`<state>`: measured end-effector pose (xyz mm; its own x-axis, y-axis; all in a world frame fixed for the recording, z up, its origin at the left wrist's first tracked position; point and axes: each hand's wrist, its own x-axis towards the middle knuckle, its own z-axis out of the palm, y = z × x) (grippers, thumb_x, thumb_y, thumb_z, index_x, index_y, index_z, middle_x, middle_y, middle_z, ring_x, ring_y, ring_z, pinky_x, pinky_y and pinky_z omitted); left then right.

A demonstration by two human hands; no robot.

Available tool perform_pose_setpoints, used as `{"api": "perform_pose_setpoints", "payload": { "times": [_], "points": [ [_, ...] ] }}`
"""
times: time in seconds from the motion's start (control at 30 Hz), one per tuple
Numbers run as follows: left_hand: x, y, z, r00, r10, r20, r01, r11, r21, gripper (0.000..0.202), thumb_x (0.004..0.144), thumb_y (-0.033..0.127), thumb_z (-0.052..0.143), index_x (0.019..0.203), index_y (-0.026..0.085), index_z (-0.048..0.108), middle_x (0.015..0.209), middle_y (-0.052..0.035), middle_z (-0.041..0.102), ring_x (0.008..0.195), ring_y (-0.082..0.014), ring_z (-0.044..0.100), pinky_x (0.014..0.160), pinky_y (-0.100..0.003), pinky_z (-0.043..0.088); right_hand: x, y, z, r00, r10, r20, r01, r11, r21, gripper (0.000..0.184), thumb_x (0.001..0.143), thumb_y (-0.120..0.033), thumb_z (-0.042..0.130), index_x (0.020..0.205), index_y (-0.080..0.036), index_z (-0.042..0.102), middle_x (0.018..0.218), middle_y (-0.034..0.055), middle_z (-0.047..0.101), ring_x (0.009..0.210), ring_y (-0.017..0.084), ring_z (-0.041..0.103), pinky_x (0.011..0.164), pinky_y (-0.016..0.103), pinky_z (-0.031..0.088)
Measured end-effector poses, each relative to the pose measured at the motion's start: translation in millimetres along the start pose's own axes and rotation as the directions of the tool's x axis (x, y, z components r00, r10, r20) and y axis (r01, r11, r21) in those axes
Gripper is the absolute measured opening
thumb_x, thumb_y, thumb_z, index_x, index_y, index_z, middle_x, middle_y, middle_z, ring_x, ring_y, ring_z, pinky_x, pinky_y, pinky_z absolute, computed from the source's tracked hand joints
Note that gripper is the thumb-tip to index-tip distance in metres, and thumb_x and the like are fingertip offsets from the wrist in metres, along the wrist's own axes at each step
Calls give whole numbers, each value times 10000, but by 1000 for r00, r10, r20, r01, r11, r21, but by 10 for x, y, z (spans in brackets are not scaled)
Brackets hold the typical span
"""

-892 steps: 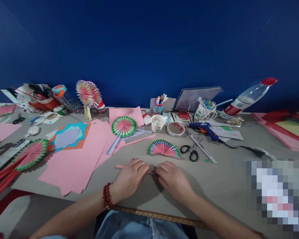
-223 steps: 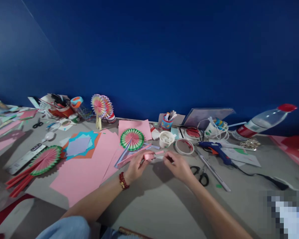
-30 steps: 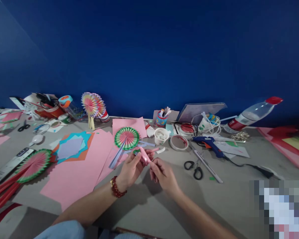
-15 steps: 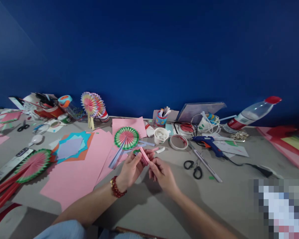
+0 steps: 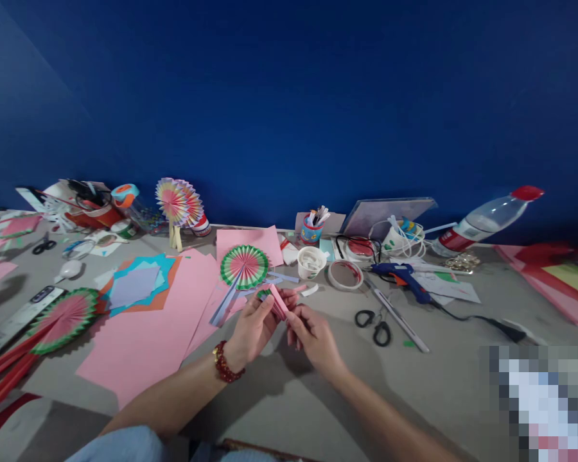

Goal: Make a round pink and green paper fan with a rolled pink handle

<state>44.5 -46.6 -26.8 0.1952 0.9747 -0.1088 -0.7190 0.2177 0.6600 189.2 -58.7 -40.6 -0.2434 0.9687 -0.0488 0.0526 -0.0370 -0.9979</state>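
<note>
Between my two hands is a folded strip of pleated paper (image 5: 278,303), pink with a bit of green at its left end. My left hand (image 5: 256,324), with a red beaded bracelet at the wrist, pinches it from the left. The fingers of my right hand (image 5: 316,335) close on its lower right end. Just behind my hands lies a round pleated paper fan (image 5: 245,267), pink in the middle with a green rim and pale purple strips as a handle. Fingers partly cover the folded paper.
Pink sheets (image 5: 158,333) spread to the left, near another green-rimmed fan (image 5: 70,317) and a phone (image 5: 22,321). Rightward lie scissors (image 5: 381,332), a utility knife (image 5: 401,321), a tape roll (image 5: 345,274), a corded glue gun (image 5: 404,277) and a leaning plastic bottle (image 5: 486,224). A white cup (image 5: 311,264) stands ahead.
</note>
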Motion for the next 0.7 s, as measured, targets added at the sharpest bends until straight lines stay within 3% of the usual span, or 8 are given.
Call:
{"api": "perform_pose_setpoints", "payload": {
  "times": [0.7],
  "points": [
    [-6,17,24,1000,-7,-11,8,1000,25,220,846,308,746,1005,169,682,1057,-89,755,1034,-248,702,971,-399,518,2,15,9,1000,25,6,-25,999,21,470,910,-655,512,732,-220,499,512,-44,563,401,92,436,434,217,348]
  ]
}}
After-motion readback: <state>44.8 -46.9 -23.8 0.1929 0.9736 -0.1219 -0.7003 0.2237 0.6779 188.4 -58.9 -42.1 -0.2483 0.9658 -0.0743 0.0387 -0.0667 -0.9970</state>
